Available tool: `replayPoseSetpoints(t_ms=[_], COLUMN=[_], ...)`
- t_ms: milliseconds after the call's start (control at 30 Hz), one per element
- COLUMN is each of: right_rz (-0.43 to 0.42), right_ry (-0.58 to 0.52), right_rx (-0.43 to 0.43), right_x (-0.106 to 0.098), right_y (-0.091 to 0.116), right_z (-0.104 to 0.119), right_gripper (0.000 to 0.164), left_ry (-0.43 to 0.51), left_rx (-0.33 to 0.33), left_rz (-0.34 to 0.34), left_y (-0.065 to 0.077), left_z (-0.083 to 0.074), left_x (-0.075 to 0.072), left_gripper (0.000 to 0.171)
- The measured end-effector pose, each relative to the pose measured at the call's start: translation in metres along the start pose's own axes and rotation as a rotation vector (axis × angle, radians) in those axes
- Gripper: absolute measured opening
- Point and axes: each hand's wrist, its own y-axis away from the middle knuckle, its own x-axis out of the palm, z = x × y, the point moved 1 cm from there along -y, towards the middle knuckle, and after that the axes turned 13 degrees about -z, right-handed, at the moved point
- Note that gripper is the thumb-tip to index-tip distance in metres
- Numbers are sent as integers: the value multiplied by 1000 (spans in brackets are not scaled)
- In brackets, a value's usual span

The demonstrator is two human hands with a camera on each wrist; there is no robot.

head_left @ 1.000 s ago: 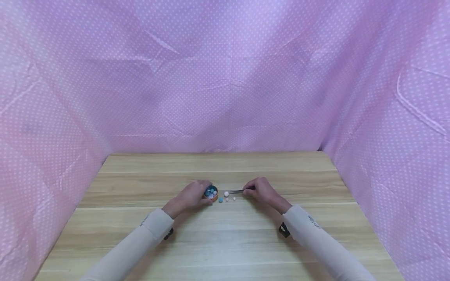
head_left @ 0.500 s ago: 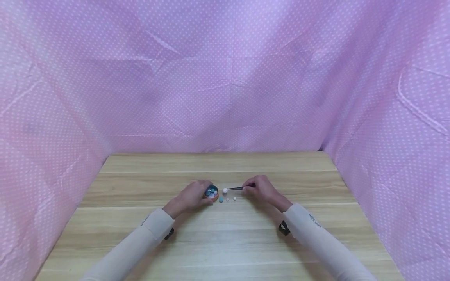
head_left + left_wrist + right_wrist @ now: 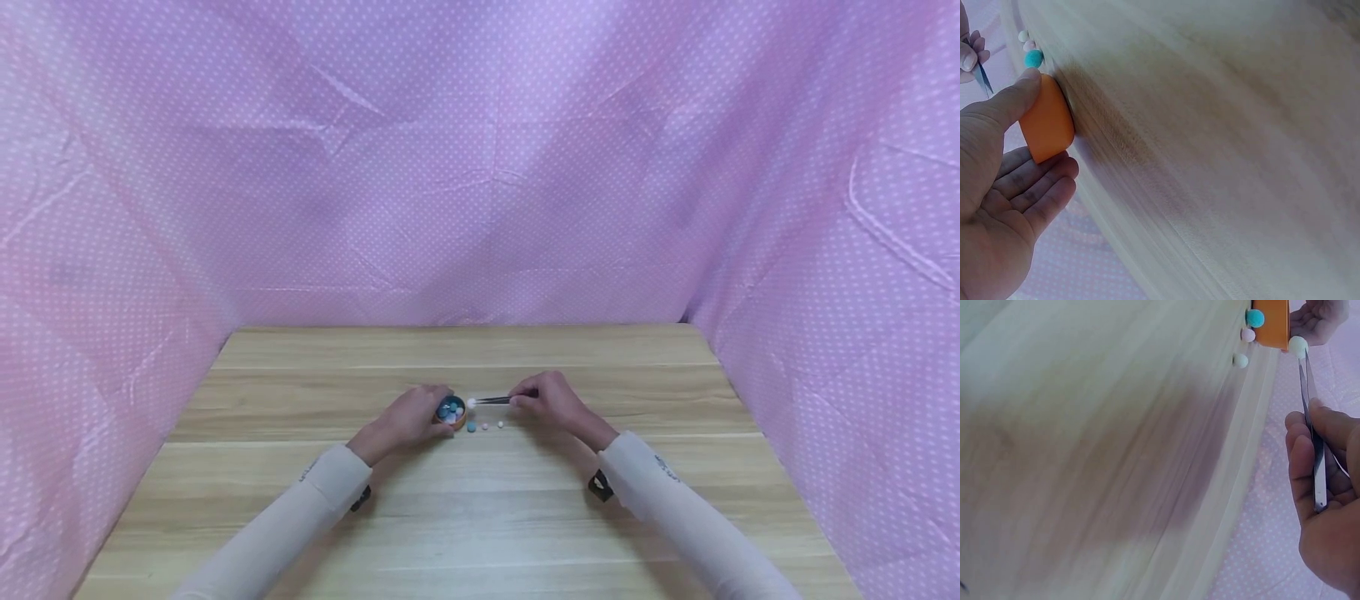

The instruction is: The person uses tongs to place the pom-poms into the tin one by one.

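My left hand (image 3: 411, 415) holds a small round orange container (image 3: 1050, 119) between thumb and fingers on the table. Several teal and white balls lie inside it, seen from above in the head view. In my right hand (image 3: 557, 403) are metal tweezers (image 3: 1317, 444), pinched between thumb and fingers. Their tips grip a white pompom (image 3: 1298, 346), raised off the table close to the container's right rim. On the table just right of the container sit a teal pompom (image 3: 1255, 318), a pale pink one and a small white one, in a row.
The wooden table (image 3: 480, 517) spreads out on all sides of the hands. Pink dotted cloth (image 3: 480, 167) hangs behind it and along both sides. Dark straps (image 3: 601, 486) show at the wrists.
The right hand has lifted the white pompom with the tweezers and carried it left toward the container. My left hand keeps its place on the container.
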Motion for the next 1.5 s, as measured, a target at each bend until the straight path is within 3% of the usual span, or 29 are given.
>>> replayPoseSetpoints(t_ms=[400, 833, 1500], right_rz=[-1, 33, 36], right_ry=[-47, -21, 25], right_rx=[44, 82, 69], right_x=[8, 19, 21], right_y=[1, 1, 0], right_z=[5, 8, 9], right_gripper=[12, 12, 11], left_ry=[7, 10, 3], left_rx=[7, 2, -7], left_rz=[-2, -3, 5], left_y=[0, 0, -1], left_z=[1, 1, 0], left_x=[0, 1, 0], left_gripper=[58, 60, 59])
